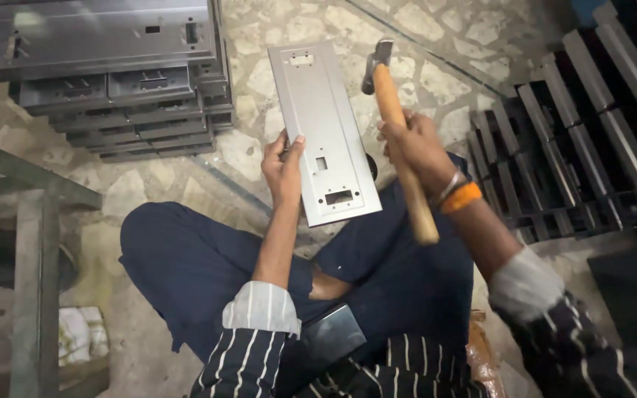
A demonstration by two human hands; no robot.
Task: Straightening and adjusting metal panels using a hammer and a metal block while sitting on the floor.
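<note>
Above a pale stone-patterned floor [259,158], a flat grey rectangular sheet-metal plate [324,133] is gripped at its near edge by the left hand [283,168]; just right of the plate, a wooden-handled steel hammer [399,133] is clasped by the right hand [418,147].

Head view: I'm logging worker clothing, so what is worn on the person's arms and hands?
Both hands, left hand and right hand, are bare. Dark sleeves with thin white stripes are rolled up, showing pale lining. An orange band and thin metal bangle circle the right wrist.
</note>
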